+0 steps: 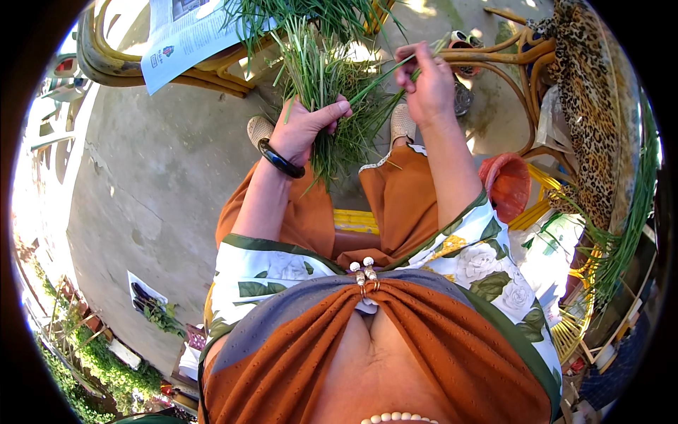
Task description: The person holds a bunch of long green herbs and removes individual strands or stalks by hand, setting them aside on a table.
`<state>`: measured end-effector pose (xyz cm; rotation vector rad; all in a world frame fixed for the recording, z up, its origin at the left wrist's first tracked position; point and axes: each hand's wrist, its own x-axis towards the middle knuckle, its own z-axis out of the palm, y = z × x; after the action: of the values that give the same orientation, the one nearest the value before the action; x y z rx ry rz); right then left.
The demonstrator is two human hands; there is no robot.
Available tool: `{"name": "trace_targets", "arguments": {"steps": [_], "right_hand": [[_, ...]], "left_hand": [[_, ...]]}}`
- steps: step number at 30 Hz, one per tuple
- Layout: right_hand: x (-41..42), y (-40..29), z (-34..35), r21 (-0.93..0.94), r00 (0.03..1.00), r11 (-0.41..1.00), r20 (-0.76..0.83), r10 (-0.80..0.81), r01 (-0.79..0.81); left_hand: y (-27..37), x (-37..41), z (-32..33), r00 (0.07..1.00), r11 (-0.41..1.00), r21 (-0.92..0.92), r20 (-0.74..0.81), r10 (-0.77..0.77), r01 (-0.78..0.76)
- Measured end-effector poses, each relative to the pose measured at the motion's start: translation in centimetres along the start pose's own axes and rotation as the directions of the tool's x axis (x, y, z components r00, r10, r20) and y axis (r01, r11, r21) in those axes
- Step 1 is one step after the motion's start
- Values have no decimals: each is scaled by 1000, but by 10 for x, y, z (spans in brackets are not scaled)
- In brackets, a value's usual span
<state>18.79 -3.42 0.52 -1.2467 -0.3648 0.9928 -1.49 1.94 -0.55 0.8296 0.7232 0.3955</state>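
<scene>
My left hand (310,124), with a dark bangle on its wrist, grips a thick bunch of long green leaves (310,58), likely garlic chives. Pale stalk ends point away from me, and the leafy ends hang below the fist. My right hand (431,87), to the right and slightly farther out, pinches a few thin green blades (382,79) that stretch across towards the bunch. Under and behind both hands, a loose heap of green blades and dry bits (363,111) shows between my shoes. More long green leaves (312,16) lie beyond on a newspaper (196,45).
The newspaper covers part of a rattan seat (114,74) ahead. To the right stands a rattan chair (490,55) draped with leopard-print cloth (582,116). A red plastic container (506,185) sits by my right knee. Long green leaves (625,249) hang at far right. Eggplants (143,294) lie on the left floor.
</scene>
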Motion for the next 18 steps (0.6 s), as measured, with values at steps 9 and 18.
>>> {"name": "trace_targets", "arguments": {"steps": [9,18], "right_hand": [[43,-35,-86,233,902,940,-411,-136,248],[31,-37,-62,346,937,897,-304,-171,275]], "left_hand": [[0,2,-2,995,999,-28,-87,41,-44],[-13,8,-15,881,949,-231,-466,85,-213]]}}
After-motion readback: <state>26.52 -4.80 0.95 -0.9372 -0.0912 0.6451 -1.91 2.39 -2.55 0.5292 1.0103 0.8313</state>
